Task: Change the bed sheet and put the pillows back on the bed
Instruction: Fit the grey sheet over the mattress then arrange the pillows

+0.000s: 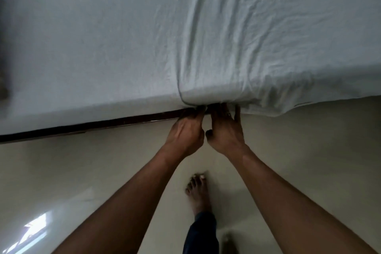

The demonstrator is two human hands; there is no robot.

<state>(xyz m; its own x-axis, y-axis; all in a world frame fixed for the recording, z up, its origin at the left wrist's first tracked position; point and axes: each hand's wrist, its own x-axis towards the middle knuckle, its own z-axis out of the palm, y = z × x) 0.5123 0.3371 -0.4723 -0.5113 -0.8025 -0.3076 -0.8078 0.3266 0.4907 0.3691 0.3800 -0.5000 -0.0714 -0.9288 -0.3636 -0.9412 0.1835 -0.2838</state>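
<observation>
**Both hands at the sheet's near edge**

Pale bed sheet point(123, 37) spread over the mattress, filling the upper view. Long creases run from the far side down to the near edge at centre. Left of centre the edge lies flat; right of centre it hangs loose over the side.

Left hand point(185, 132) and right hand point(225, 133) side by side, nearly touching, at the crease's foot. Right fingers straight and spread, tips under the hanging fabric. Left fingers bent, tips hidden by fabric; cannot tell whether they pinch it.

Dark bed frame point(82, 128) shows below the mattress. Cream floor point(309, 161), glossy. One bare foot point(198, 194), dark trouser leg point(203, 233).
</observation>
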